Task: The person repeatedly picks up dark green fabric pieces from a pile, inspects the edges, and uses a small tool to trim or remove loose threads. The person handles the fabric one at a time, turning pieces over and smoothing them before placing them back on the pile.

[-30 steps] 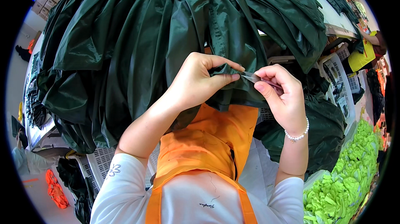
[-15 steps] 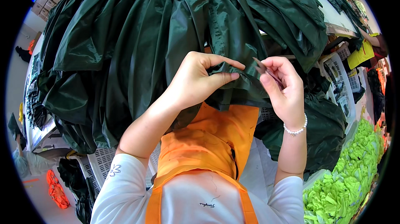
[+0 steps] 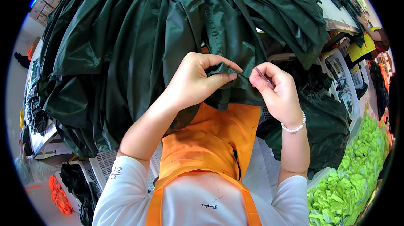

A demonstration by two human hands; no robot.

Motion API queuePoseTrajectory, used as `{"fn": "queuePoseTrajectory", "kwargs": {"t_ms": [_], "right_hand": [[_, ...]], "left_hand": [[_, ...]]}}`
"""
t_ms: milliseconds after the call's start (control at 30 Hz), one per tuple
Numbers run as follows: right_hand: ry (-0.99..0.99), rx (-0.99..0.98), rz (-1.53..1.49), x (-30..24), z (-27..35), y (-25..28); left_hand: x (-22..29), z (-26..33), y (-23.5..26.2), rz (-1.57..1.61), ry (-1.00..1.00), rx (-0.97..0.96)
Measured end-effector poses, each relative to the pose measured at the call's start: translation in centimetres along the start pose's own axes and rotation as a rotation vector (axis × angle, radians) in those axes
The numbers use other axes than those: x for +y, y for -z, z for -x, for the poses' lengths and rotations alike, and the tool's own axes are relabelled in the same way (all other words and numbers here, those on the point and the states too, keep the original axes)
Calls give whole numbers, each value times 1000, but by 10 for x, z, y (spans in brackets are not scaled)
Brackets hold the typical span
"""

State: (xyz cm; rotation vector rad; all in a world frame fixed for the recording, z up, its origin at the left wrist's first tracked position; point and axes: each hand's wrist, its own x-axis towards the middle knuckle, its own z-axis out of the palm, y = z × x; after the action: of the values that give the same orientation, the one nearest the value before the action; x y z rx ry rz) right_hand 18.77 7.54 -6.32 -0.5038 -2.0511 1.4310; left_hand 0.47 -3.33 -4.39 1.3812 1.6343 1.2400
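Dark green, shiny garments (image 3: 139, 53) hang in deep folds in front of me. My left hand (image 3: 193, 78) pinches the hem of one between thumb and forefinger. Close to its right, my right hand (image 3: 277, 91) has small thread snips (image 3: 261, 73) tucked in its fingers, the blades pointing up and left. The right thumb and forefinger are pressed together beside a twisted bit of the hem, close to the left fingertips. Whether they pinch the cloth or a thread cannot be made out.
An orange apron (image 3: 206, 133) covers my lap below the cloth. White plastic baskets (image 3: 105, 165) stand low on the left, and a heap of dark green cloth (image 3: 324, 129) lies to the right. Bright lime-green pieces (image 3: 349, 188) are piled at lower right. Another person's arm (image 3: 370, 30) shows at far right.
My right hand has moved left and slightly down, bringing its fingertips to the hem by my left hand. The snips now lie back against the fingers. My left hand keeps its pinch.
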Motion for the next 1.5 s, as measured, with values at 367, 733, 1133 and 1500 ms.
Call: {"fn": "queuePoseTrajectory", "kwargs": {"t_ms": [367, 733, 1133, 1500], "right_hand": [[49, 113, -61, -6, -10, -14], [228, 161, 391, -14, 20, 8], [281, 167, 334, -10, 2, -9], [70, 7, 185, -6, 13, 10]], "left_hand": [[-4, -3, -7, -62, -19, 40], [-4, 1, -9, 119, -32, 141], [0, 0, -9, 66, -47, 122], [-15, 18, 0, 268, -135, 143]]}}
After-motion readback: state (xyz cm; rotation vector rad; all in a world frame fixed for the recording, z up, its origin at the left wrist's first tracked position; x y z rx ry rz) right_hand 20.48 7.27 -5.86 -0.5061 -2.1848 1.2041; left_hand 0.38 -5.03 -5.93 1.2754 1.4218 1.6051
